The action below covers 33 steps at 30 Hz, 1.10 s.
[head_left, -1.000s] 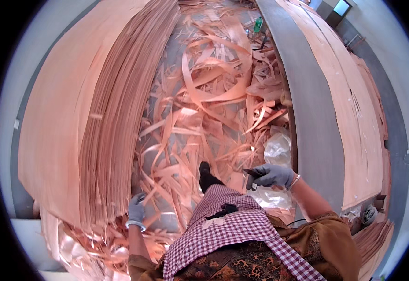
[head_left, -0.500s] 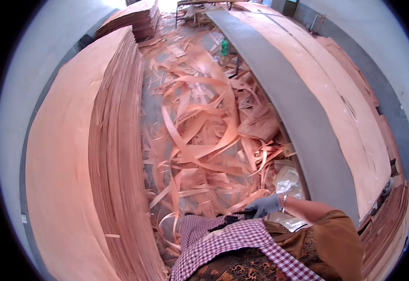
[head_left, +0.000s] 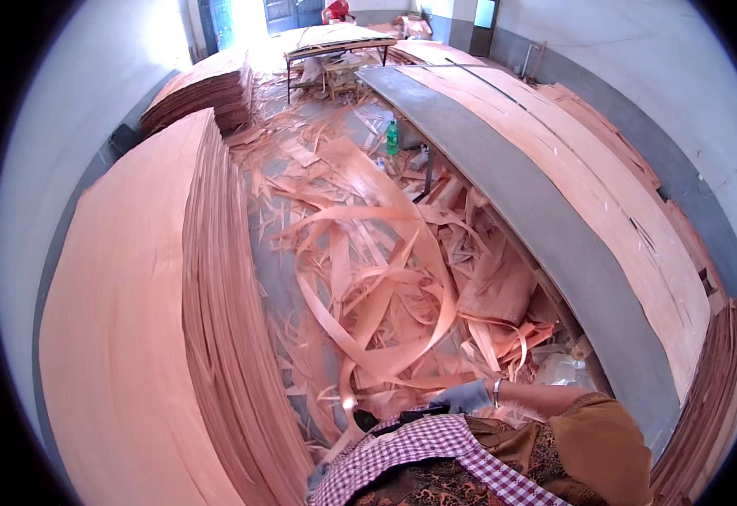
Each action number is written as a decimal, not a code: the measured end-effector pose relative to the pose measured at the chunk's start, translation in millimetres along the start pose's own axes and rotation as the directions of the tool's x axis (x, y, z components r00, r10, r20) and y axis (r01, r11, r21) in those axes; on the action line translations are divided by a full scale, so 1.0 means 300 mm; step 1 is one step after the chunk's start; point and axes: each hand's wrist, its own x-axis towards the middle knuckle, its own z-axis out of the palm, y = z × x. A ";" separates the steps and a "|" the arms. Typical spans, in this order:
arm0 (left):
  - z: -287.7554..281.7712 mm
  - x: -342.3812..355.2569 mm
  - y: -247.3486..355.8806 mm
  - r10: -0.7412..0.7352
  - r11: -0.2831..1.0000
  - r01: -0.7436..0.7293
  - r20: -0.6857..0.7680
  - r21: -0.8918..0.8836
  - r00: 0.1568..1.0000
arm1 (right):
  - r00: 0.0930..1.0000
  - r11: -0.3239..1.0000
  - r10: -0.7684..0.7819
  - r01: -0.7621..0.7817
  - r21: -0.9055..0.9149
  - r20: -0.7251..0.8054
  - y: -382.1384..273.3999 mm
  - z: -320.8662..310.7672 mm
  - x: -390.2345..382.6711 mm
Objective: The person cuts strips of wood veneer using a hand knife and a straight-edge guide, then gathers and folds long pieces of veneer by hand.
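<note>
A long stack of thin, pinkish-tan wood veneer sheets [head_left: 124, 320] is laid along the left side of the room, its layered edges turned toward the middle. Near its closest end, the grey-gloved left hand [head_left: 316, 479] is mostly hidden by a purple-and-white checked cloth apron [head_left: 402, 453] — contact with the stack and the set of the fingers cannot be told. The grey-gloved right hand [head_left: 463, 396], with a pale band at its wrist, is held just in front of the apron, beside a dark, elongated object [head_left: 419, 415]; its fingertips are not clearly shown, so whether anything is gripped cannot be told.

Farther out, the floor is strewn with curling pinkish veneer strips [head_left: 446, 308]. To the right, a long grey tabletop [head_left: 545, 198] is partly covered by a pale veneer sheet [head_left: 609, 207]. Beyond the strips, a green plastic bottle [head_left: 392, 137] is seen — and a second, shorter veneer stack [head_left: 204, 84] at the far left.
</note>
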 end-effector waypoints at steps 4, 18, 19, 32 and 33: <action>-0.364 0.253 0.345 0.281 0.958 -0.279 -0.029 0.057 0.959 | 0.983 0.916 0.175 -0.145 0.373 -0.048 0.043 -0.117 0.092; -1.083 1.058 1.502 0.855 0.421 -0.783 0.089 0.458 0.512 | 0.961 0.907 -0.065 0.170 0.386 -0.270 -0.173 -0.972 0.706; -1.166 1.076 1.531 0.773 0.423 -0.728 0.204 0.540 0.601 | 0.983 0.954 0.105 -0.055 0.296 -0.153 -0.416 -1.097 0.645; -1.562 2.011 1.572 0.166 0.946 -0.223 0.239 0.234 0.957 | 0.922 0.770 0.206 0.054 0.635 -0.328 -0.690 -1.923 0.679; -1.604 2.090 1.615 0.160 0.922 -0.237 0.257 0.305 0.953 | 0.914 0.801 0.134 0.127 0.585 -0.383 -0.669 -1.967 0.725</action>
